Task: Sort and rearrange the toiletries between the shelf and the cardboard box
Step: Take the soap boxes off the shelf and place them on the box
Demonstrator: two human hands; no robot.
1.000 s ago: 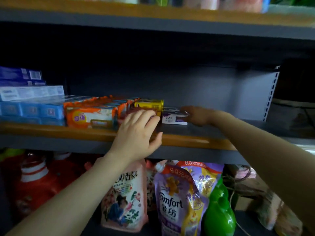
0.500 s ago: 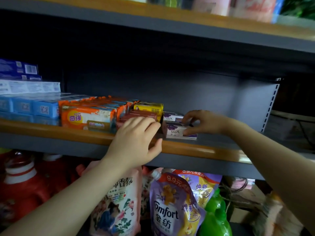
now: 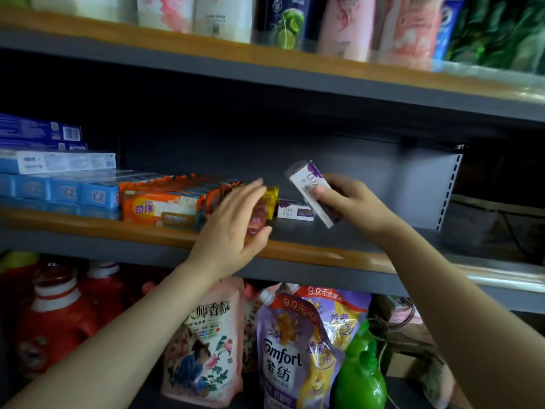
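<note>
Purple soap box (image 3: 315, 193) tilted, top up-left, gripped by right hand (image 3: 349, 202); left hand (image 3: 233, 228) flat, empty.

Dim overall; shelf (image 3: 295, 255) recess near black at rear. Light falls from front and above. Motion blur on held soap box (image 3: 312, 193). Wide-angle bowing at edges; top bottles (image 3: 345, 28) soft.
</note>
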